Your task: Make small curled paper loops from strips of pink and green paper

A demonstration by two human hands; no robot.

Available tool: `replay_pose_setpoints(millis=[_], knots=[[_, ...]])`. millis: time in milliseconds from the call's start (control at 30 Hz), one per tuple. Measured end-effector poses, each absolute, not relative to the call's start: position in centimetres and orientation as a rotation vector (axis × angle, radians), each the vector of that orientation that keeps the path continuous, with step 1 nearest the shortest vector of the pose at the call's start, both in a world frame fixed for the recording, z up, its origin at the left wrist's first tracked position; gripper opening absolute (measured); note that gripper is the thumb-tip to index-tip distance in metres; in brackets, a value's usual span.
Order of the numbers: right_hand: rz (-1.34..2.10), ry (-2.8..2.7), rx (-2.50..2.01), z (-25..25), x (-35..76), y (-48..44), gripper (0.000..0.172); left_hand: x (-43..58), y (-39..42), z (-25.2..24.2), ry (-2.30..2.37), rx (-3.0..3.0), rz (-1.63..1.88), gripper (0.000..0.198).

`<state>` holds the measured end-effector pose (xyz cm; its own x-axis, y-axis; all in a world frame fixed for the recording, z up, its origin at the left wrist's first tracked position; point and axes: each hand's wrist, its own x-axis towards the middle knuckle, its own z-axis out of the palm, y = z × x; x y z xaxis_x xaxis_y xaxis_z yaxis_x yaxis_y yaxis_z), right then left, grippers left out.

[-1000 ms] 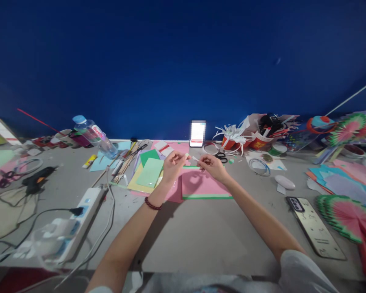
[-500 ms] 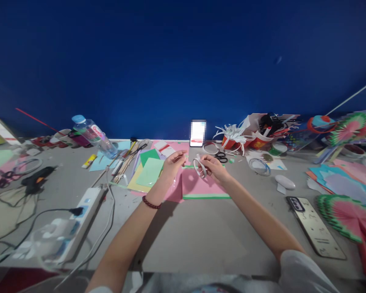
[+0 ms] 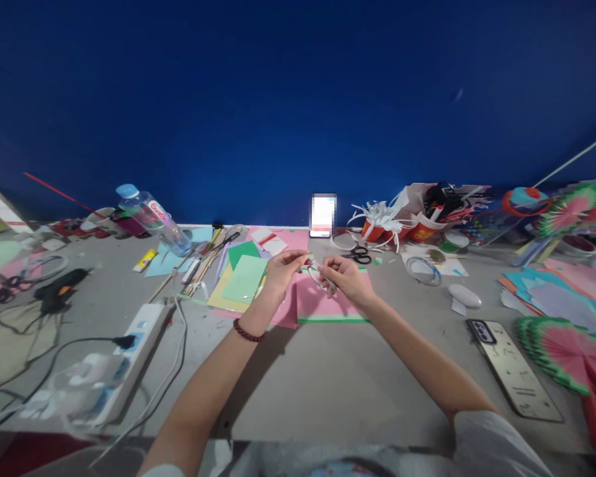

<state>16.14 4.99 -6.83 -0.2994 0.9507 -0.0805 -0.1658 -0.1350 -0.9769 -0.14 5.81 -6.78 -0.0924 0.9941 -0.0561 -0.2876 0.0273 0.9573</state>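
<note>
A thin white ring [image 3: 318, 279] hangs from the fingers of my right hand [image 3: 345, 278], which is closed on it. Close beside it, my left hand [image 3: 285, 270] has its thumb and fingertips pinched together at a small pale green piece [image 3: 310, 256]. The fingertips of both hands are nearly touching. Below them lies a pink sheet [image 3: 335, 303] with a green edge. Left of it, under my left wrist, are a light green sheet [image 3: 243, 278] and other coloured papers.
Black scissors [image 3: 360, 255] and a propped phone [image 3: 322, 215] stand beyond my hands. A power strip [image 3: 134, 361], glue gun [image 3: 59, 291] and bottle [image 3: 159, 218] are left; another phone [image 3: 514, 371] and a paper fan [image 3: 571, 351] are right.
My hands have come closer together. The white ring has turned and sits lower in my right fingers, and my left fingertips have moved right towards it.
</note>
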Motion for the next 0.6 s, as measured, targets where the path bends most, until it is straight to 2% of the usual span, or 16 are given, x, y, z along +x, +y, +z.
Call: replay_pose_setpoints(millis=[200, 600], knots=[[1.543, -1.253, -1.004, -6.18, 15.79, 4.22, 0.037, 0.45, 5.52, -6.37, 1.037, 0.874, 1.363, 0.018], [1.502, -1.228, -1.019, -6.33, 15.79, 4.26, 0.037, 0.45, 5.38, -6.47, 1.034, 0.781, 1.352, 0.025]])
